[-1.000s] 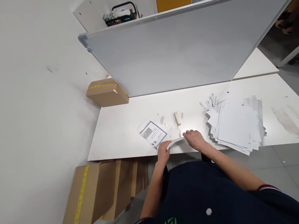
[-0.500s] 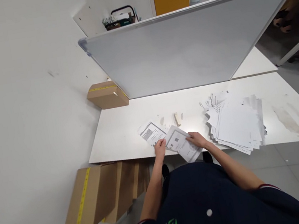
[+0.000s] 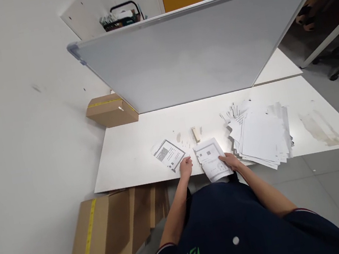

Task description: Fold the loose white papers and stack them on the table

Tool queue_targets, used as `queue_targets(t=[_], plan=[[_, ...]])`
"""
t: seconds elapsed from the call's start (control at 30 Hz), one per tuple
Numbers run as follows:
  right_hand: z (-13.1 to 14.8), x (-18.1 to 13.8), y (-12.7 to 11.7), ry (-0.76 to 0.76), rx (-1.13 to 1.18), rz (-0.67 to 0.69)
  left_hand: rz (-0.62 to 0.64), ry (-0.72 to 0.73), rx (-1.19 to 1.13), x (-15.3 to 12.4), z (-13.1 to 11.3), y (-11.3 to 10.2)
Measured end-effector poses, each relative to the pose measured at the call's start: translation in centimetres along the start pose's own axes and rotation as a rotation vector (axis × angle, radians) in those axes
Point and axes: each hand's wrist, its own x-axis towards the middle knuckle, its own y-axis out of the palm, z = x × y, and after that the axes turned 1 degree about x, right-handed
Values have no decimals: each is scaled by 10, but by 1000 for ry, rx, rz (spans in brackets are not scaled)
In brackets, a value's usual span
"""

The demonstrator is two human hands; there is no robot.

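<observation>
At the near edge of the white counter (image 3: pixel 129 159), the right hand (image 3: pixel 230 161) holds a printed sheet (image 3: pixel 211 159) by its right side. The right grip is closed, pinching the paper between thumb and fingers. The held sheet is located in front of the torso, between the two hands, with its lower part extending past the counter edge. The left hand (image 3: pixel 186 167) is positioned to the left of this sheet, apart from it; its fingers are curled, and it cannot be determined whether the left grip contains anything. A second sheet (image 3: pixel 170 155) lies flat on the counter, just beside the left fingertips. A small cream-coloured item (image 3: pixel 196 134) lies behind the held sheet. To the right, an uneven paper pile (image 3: pixel 260 135) rests on the counter. A framed white panel (image 3: pixel 192 49) stands along the rear edge; a cardboard box (image 3: pixel 113 113) occupies the left rear corner.
</observation>
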Motion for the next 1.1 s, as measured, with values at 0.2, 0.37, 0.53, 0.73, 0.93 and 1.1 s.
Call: queue_targets(t=[0.2, 0.37, 0.53, 0.73, 0.93, 1.1], plan=[[3, 13, -6, -11, -5, -32, 22, 94, 58, 4, -21, 6], [7, 24, -10, -42, -21, -32, 17, 160, 146, 9, -36, 9], [6, 31, -11, -56, -25, -67, 43, 301, 247, 18, -51, 15], [6, 29, -15, -45, -103, -93, 152, 293, 698, 33, -71, 28], [5, 28, -15, -32, -106, -101, 232, 217, 1027, 37, -84, 32], [8, 25, -14, -47, -108, -101, 251, 176, 1097, 36, -84, 34]])
